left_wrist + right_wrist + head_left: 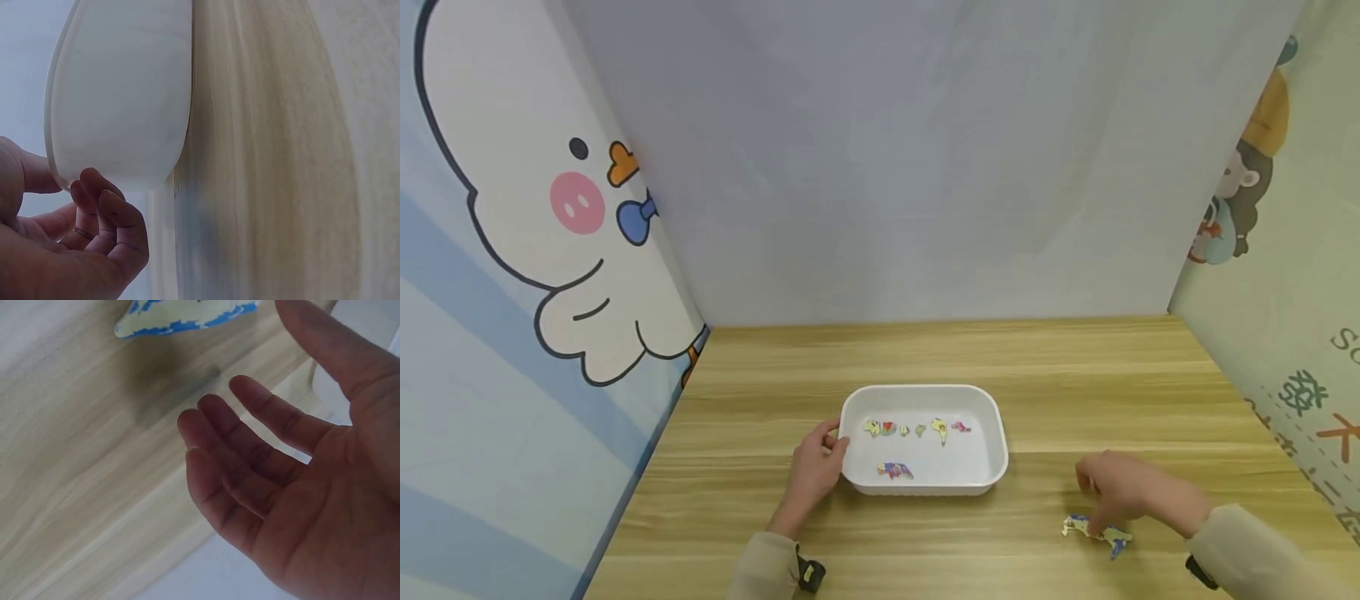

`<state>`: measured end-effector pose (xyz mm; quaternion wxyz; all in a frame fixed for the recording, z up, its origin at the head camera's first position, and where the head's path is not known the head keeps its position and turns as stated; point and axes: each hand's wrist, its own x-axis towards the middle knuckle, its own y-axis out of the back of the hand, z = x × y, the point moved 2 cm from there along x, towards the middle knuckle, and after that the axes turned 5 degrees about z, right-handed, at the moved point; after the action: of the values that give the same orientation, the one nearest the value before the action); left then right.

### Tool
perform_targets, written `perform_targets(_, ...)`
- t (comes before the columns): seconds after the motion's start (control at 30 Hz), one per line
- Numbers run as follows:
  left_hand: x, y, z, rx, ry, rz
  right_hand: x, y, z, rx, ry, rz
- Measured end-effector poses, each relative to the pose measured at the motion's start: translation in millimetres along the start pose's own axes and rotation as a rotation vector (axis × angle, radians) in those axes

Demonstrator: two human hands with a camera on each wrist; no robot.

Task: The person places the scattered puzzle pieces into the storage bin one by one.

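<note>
A white plastic tray [925, 487] stands on the wooden table. My left hand [816, 465] pinches its left rim, thumb on one side and curled fingers on the other, as the left wrist view shows of the tray [125, 94] and hand [81, 231]. My right hand [1131, 487] hovers over a yellow-and-blue flat cut-out piece [1112, 537], which lies right of the tray. In the right wrist view, the hand's [300, 469] thumb and fingers are spread apart with nothing between them. Whether the thumb touches the piece [181, 315] cannot be told.
Inside the tray, several small colourful cut-outs form a row, among them a yellow piece [939, 428] and a pink piece [960, 427]. A purple-blue piece [897, 471] lies nearer the front. A pale cloth backdrop [910, 167] and printed side panels [1285, 350] border the table [760, 358].
</note>
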<state>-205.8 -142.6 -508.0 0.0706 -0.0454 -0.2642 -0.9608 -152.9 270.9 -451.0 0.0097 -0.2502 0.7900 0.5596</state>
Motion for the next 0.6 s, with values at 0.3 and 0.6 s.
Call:
perform_targets(0.3, -0.3, 0.1, -1.3, 0.004, 0.017, -0.006, 0.8, -19, 5, -0.048, 0.001, 0.012)
perform_targets(0.6, 0.0, 0.7, 0.8, -0.005, 0.011, -0.004, -0.6, -24, 10, -0.043, 0.089, 0.096)
